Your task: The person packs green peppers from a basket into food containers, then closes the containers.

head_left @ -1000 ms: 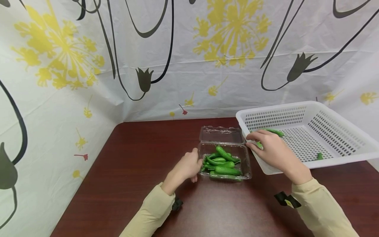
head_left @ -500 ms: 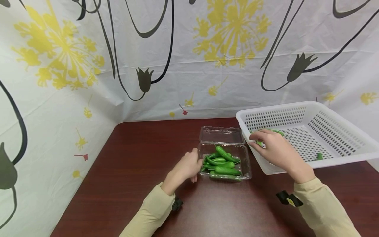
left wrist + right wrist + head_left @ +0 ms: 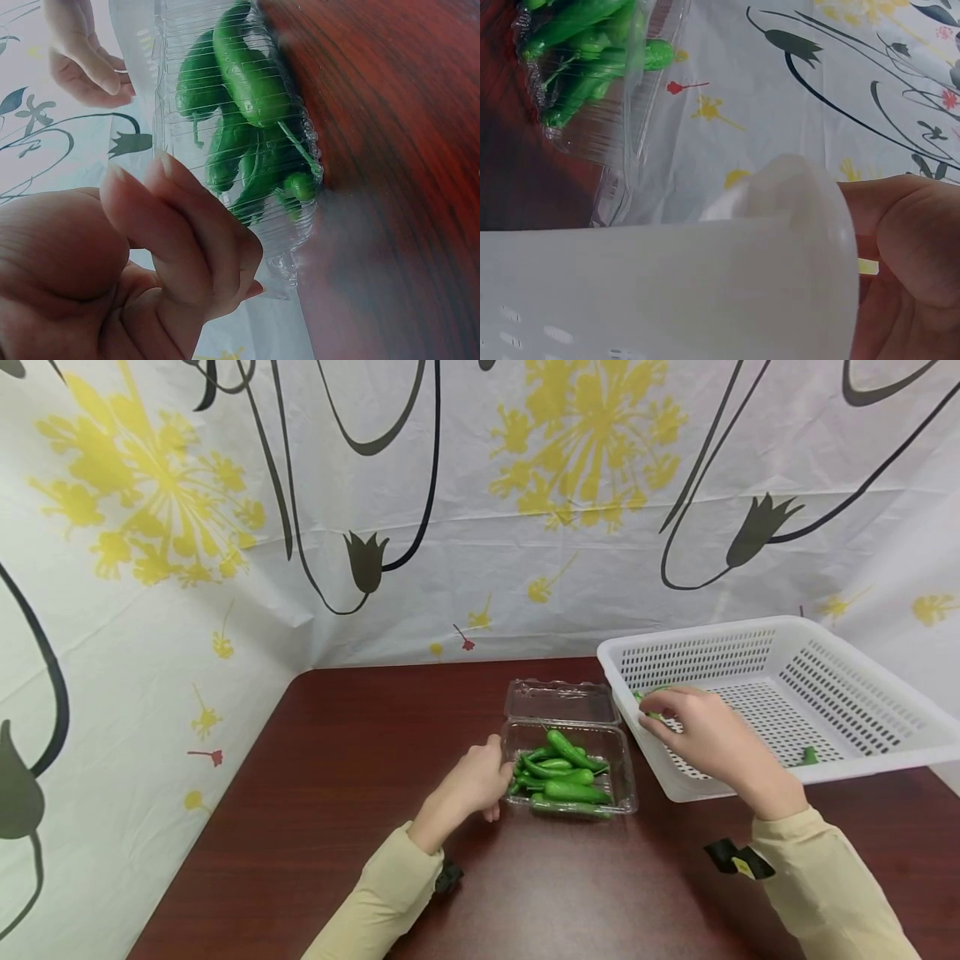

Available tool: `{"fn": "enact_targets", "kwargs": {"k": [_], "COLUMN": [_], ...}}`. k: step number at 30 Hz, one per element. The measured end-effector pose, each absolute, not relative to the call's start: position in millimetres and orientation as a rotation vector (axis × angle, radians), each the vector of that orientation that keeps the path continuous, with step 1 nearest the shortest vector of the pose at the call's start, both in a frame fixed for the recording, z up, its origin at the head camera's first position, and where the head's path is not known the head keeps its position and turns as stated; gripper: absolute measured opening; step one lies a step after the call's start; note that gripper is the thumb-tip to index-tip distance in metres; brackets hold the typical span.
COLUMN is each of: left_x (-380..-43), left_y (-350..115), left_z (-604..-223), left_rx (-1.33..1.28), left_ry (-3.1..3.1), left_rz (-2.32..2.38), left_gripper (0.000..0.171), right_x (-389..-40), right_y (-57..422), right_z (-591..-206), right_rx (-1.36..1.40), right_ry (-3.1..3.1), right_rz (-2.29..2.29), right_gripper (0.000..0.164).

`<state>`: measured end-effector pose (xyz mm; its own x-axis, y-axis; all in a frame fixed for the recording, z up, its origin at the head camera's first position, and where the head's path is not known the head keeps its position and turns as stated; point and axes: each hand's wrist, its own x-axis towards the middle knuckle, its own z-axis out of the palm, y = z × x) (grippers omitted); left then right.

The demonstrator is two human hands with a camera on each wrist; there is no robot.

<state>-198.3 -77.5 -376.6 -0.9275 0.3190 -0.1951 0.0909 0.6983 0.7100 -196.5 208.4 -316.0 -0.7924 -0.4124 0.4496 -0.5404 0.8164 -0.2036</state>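
Observation:
My left hand [image 3: 474, 777] rests with loosely bent fingers against the left side of a clear plastic clamshell box [image 3: 628, 752]. In the left wrist view its fingertips [image 3: 169, 169] lie by the box's ribbed wall, and I see nothing between them. Green chili peppers [image 3: 573, 792] lie inside the box. Over the left part of a white plastic basket [image 3: 885, 760] hangs my right hand [image 3: 697, 731], fingers bent. Bits of green pepper [image 3: 655, 716] show by its fingertips, apparently in the basket beyond. The basket's wall [image 3: 667, 292] hides most of that hand in the right wrist view.
Another small green pepper [image 3: 810, 755] lies at the basket's near right. The box's lid [image 3: 562, 702] leans back toward the patterned cloth [image 3: 450, 485] behind the table. Dark red-brown tabletop [image 3: 360, 760] extends to the left and front.
My right hand has shifted slightly right over the basket, away from its left rim, covering more of the pepper behind it. My left hand and the box have stayed put.

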Motion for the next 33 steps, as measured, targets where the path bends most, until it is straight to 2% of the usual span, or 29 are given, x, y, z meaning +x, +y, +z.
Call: {"fn": "enact_targets", "kwargs": {"k": [13,27,33], "left_x": [-197,-198,-198], "left_y": [-77,-77,-77], "left_z": [-377,-377,-377], "left_rx": [0.323,0.317,0.31], "left_ry": [2.602,2.6,2.592], "left_rz": [1.106,1.076,1.099], "left_gripper": [0.041,0.051,0.043], "right_x": [-197,-194,-194], "right_y": [220,229,233], "right_z": [-310,-304,-303], "right_rx": [0.711,0.641,0.636], "right_ry": [-2.623,-2.676,-2.669], "right_rz": [0.473,0.455,0.46], "right_gripper": [0.01,0.014,0.013]}}
